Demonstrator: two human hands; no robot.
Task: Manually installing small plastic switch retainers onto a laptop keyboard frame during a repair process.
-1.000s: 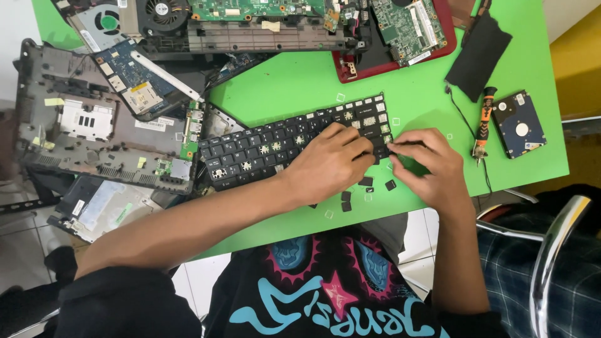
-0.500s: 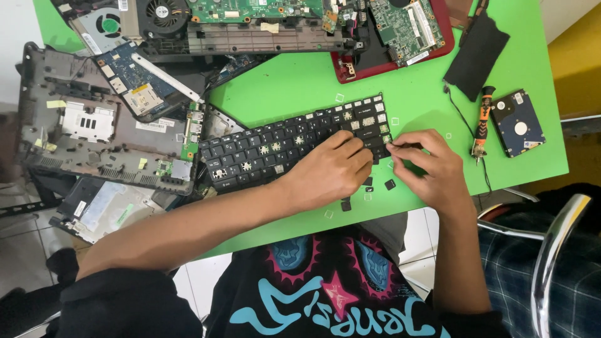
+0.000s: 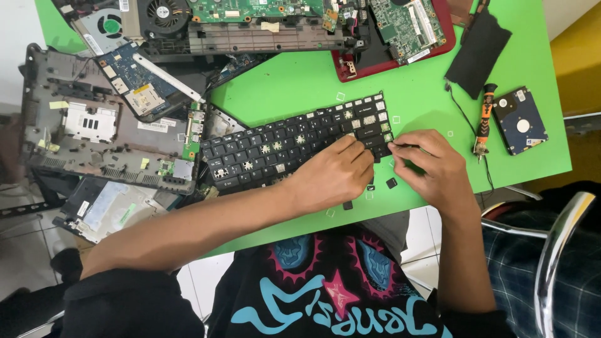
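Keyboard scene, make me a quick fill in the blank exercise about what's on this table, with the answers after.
1. Both hands, left hand and right hand, work at the black ____ end of the keyboard.
2. The table is ____ in colour.
3. The screwdriver has an ____ and black handle.
4. The hard drive lies ____ of the screwdriver.

Answers: right; green; orange; right
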